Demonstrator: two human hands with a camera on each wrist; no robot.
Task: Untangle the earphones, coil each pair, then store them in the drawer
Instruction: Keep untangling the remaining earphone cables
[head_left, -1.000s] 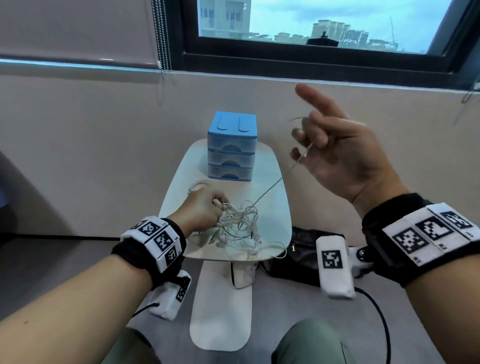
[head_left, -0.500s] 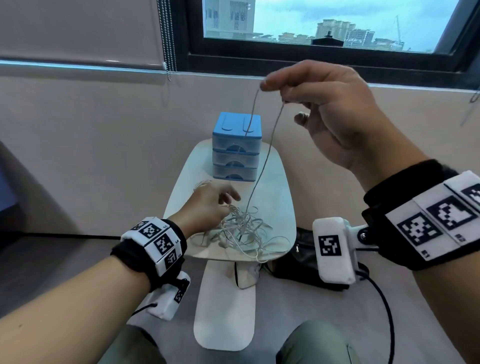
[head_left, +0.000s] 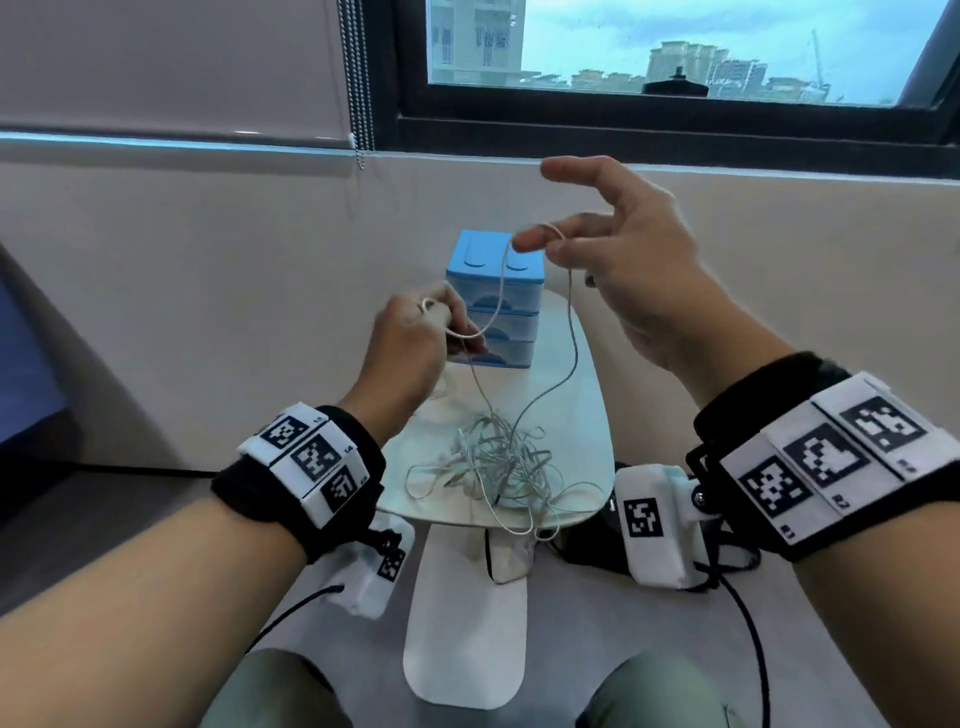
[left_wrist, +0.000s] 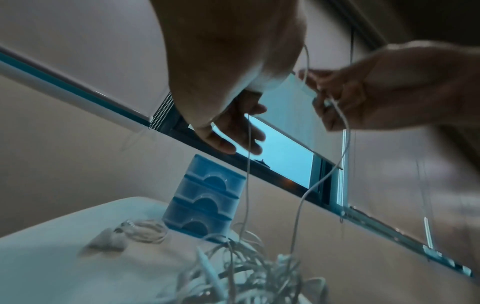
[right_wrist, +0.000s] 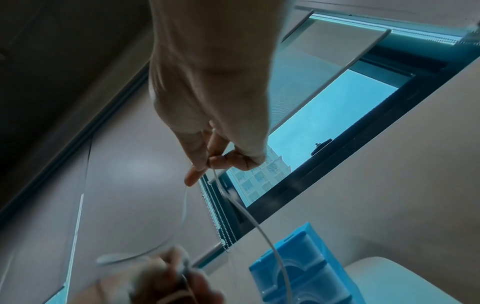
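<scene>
Earphones, several white pairs knotted together, lie as a loose tangle (head_left: 498, 467) on the near end of the small white table (head_left: 587, 415), with the blue three-drawer box (head_left: 496, 306) standing at the far end, all drawers closed. One strand (head_left: 571, 338) rises out of the heap to both raised hands. The right hand (head_left: 623, 270) is mostly spread, index finger stretched out, while thumb and another finger pinch the cable where it loops over the top. The left hand (head_left: 415, 338), lower and just in front of the box, has its fingers curled round the cable's other run, with a small loop showing at its knuckles. Such cable looks very light, limp and thin, so it likely slides through fingers and snags on neighbouring loops. Holding near an earbud or plug and feeding slack gently seems wiser than tugging, which would tighten knots.
</scene>
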